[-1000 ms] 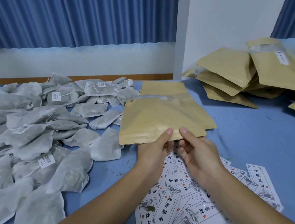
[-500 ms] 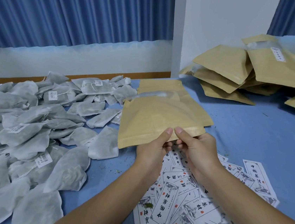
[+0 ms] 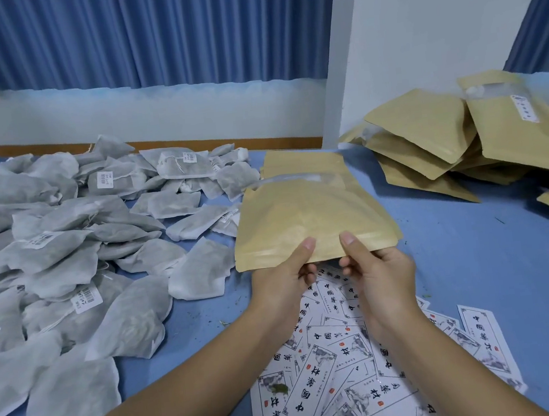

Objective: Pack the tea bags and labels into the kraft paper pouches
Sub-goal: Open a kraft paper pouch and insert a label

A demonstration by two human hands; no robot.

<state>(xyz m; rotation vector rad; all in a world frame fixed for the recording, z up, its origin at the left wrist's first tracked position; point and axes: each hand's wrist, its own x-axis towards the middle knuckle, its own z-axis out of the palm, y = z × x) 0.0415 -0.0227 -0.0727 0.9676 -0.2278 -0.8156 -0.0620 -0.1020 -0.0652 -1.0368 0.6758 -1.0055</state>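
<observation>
The kraft pouch [image 3: 308, 217] is pinched at its near edge by the left hand [image 3: 279, 275] and right hand [image 3: 379, 271], seemingly steadied for filling; labels [image 3: 321, 390] lie beneath the fingers [image 3: 353, 248], tea bags [image 3: 65, 248] leftward.

Before me, a blue table [image 3: 478, 270] runs to a wooden strip [image 3: 190, 142] and low white wall [image 3: 119, 116]. Pleated blue curtains [image 3: 144, 34] hang above it; a white pillar [image 3: 418, 37] stands right.

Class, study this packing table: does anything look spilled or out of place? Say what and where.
Yes: a green leaf scrap lies on a white printed paper label, and small green flecks dot the blue table cover: loose bits, seemingly spilled.
</observation>
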